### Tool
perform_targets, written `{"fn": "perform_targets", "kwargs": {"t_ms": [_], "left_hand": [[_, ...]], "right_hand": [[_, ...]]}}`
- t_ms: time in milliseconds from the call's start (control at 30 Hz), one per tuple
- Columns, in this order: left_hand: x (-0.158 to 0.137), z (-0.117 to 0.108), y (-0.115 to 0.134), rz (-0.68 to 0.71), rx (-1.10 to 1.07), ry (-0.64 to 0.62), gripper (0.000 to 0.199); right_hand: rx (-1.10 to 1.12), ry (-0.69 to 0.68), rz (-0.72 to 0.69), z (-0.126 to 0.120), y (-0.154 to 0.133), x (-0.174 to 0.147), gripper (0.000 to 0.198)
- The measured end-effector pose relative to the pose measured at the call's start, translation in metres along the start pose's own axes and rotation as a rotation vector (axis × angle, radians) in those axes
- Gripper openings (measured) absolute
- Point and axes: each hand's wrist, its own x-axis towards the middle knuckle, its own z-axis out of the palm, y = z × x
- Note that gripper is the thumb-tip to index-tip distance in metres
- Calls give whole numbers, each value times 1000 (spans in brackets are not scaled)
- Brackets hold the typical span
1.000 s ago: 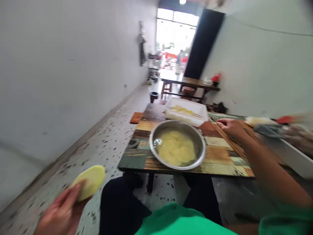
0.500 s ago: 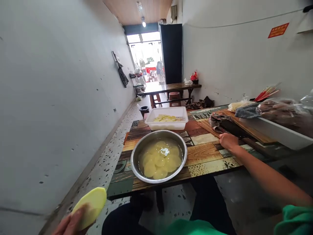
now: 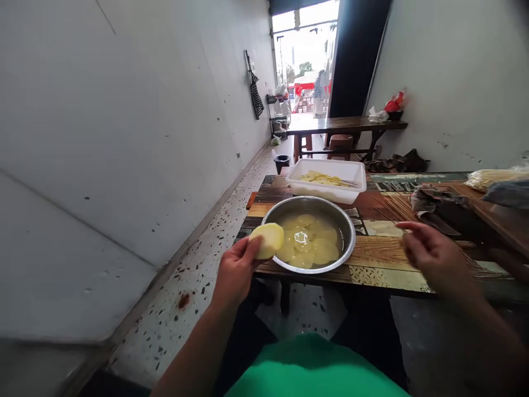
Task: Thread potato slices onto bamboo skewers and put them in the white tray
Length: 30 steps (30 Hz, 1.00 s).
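Note:
My left hand point(image 3: 237, 270) pinches a round, pale yellow potato slice point(image 3: 268, 240) at the left rim of a steel bowl point(image 3: 349, 242). Cloudy water fills the bowl, with several potato slices point(image 3: 324, 251) lying in it. To the right of the bowl, my right hand point(image 3: 432, 253) is raised over the table with its fingers closed on a thin bamboo skewer, mostly hidden and blurred. Loose bamboo skewers point(image 3: 394, 207) lie on the table beyond that hand, beside a crumpled dark cloth point(image 3: 438, 207).
Behind the bowl stands a white plastic tub point(image 3: 326, 192) holding yellow potato pieces point(image 3: 322, 178) on skewers. The patchwork-patterned table point(image 3: 380, 251) has its front edge near my knees. A wooden board point(image 3: 491, 215) and bagged goods point(image 3: 491, 177) are at the right. A wall point(image 3: 136, 138) runs along the left.
My left hand has brought the potato slice up and right to the bowl's rim. My right hand has come away from the skewers by the cloth, back toward me. The view has turned left.

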Motion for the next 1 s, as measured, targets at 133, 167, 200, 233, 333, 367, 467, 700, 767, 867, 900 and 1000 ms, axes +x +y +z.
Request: {"fn": "perform_targets", "kwargs": {"t_ms": [133,167,200,233,333,367,467,700,767,867,900,1000], "left_hand": [[11,24,-4,8,-44,-105,39],[12,27,-4,11,-40,-110,40],[13,29,-4,19,-35,-106,40],[14,30,-4,31,-31,-98,41],[15,30,-2,70,-46,-73,41],[16,30,-1,76,-57,-67,40],[17,30,1,79,-79,-60,39],[14,30,8,97,-81,-46,39],[14,30,9,101,-78,-50,37],[14,29,10,129,-83,-60,34],[14,29,10,138,-87,-62,33],[14,30,11,140,-89,-65,33]], "right_hand": [[138,-15,-461,40,-67,-71,33],[137,-23,-515,48,-75,-83,37],[134,-17,-545,54,-79,-92,40],[125,-12,-553,58,-80,-98,42],[89,17,-500,60,-71,-103,41],[75,14,-481,59,-67,-103,40],[30,-26,-453,56,-59,-101,39],[48,-18,-423,59,-59,-104,43],[51,-15,-436,58,-59,-105,45],[44,-28,-445,55,-57,-104,48],[40,-28,-447,55,-56,-104,49],[22,-25,-483,53,-52,-103,52]]}}
